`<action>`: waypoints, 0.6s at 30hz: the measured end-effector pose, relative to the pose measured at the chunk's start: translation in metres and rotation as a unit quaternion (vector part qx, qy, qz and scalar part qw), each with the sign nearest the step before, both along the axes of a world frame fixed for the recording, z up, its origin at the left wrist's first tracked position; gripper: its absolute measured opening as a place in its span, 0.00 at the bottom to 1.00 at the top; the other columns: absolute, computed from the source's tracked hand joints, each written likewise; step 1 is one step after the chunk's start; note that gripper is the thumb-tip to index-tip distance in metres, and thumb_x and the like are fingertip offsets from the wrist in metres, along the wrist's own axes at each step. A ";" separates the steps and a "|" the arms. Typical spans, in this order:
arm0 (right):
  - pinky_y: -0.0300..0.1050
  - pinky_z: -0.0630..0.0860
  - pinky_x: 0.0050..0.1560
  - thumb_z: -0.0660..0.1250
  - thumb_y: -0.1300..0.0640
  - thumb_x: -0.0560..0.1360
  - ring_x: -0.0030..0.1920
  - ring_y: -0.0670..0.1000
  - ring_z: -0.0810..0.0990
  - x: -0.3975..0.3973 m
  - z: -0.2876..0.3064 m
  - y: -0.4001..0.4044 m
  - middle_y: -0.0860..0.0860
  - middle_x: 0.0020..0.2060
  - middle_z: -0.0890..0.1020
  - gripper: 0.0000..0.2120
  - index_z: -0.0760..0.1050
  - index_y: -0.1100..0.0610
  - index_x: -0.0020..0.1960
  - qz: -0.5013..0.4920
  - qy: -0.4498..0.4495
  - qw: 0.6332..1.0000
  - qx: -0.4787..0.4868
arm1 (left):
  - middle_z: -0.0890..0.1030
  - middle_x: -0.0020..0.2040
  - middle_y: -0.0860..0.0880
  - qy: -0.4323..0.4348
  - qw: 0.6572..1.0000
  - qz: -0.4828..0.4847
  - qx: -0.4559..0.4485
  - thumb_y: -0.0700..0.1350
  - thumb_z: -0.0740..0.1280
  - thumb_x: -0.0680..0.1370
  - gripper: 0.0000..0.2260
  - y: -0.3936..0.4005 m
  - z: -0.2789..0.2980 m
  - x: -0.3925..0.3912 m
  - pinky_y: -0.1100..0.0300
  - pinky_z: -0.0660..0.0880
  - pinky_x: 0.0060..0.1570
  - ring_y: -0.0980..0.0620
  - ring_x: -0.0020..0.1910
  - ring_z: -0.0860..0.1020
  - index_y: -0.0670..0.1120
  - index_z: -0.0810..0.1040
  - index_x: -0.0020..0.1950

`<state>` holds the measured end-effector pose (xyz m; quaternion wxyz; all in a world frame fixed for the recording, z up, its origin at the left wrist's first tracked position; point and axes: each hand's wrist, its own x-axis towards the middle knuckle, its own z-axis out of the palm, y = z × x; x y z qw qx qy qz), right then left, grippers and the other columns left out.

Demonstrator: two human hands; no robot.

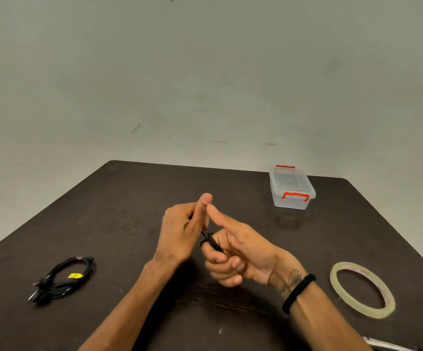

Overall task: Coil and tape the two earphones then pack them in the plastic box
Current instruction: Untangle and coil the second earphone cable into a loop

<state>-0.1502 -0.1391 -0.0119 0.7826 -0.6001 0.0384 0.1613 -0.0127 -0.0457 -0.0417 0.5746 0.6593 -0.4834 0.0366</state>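
Observation:
Above the middle of the dark table [230,188], both hands meet around a black earphone cable [209,240], most of it hidden between them. My left hand [183,229] pinches the cable with its thumb up. My right hand [233,252] grips the bunched cable in its curled lower fingers, index finger pointing up to the left thumb. A second black earphone [63,278] lies coiled at the left, with a yellow tag on it. The clear plastic box [291,187] with red clips stands shut at the far right.
A roll of clear tape [362,290] lies flat at the right near the table edge. A white strip-like object [387,344] shows at the bottom right corner. A plain wall rises behind the table's far edge.

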 end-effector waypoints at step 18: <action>0.36 0.49 0.22 0.51 0.34 0.85 0.21 0.43 0.49 -0.008 -0.004 -0.035 0.46 0.20 0.56 0.32 0.60 0.53 0.30 0.000 -0.046 0.953 0.301 | 0.84 0.60 0.40 0.321 0.884 -0.324 0.100 0.40 0.74 0.77 0.22 0.011 0.017 0.003 0.49 0.82 0.57 0.46 0.57 0.83 0.48 0.78 0.70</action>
